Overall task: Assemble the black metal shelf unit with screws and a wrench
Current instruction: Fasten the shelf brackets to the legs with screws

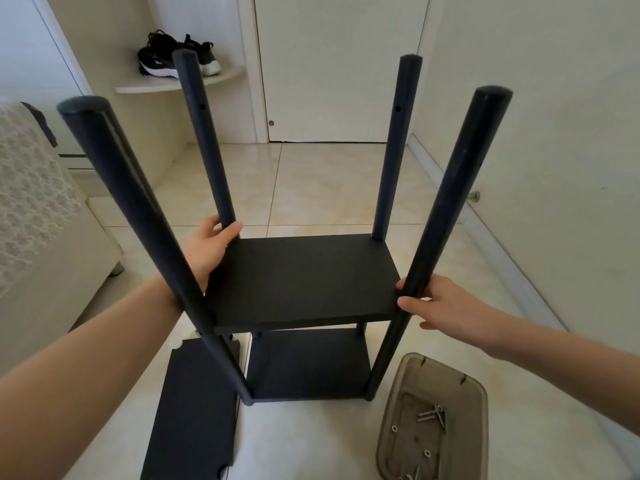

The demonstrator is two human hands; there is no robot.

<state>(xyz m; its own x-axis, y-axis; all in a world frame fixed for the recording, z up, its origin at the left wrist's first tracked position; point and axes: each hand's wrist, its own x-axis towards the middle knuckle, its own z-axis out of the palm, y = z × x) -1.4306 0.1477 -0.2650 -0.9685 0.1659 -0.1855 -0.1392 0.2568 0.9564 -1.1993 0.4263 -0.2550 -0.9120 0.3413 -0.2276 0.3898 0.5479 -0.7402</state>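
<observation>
With the left hand (pixel 211 247), grips the far-left post (pixel 204 133) low down, thumb and fingers curled round it right at the junction with the middle shelf (pixel 304 278); with the right hand (pixel 440 303), clasps the near-right post (pixel 450 202) at the same height, fingertips wrapped round its front. Steadies in this way the black shelf unit (pixel 145 216), standing upright on the tiled floor (pixel 329 188) straight ahead, with a lower shelf (pixel 308 365) beneath and four posts rising bare above. Looks stiff and fairly light: metal tubes and thin flat boards, unlikely to bend, yet liable to rack or wobble at any loose joint. Seems smooth on the painted tubes, so calls for a full wrap rather than a fingertip pinch. Best taken by two diagonally opposite posts close to a shelf, as here, not by the free tops, for fear of levering the joints. Further out, finds a spare panel (pixel 197 410) flat on the floor at the near left, just beside the unit's foot, and a brownish tray (pixel 433 372) at the near right holding screws (pixel 433 414) and washers (pixel 393 428). Shows no wrench.
</observation>
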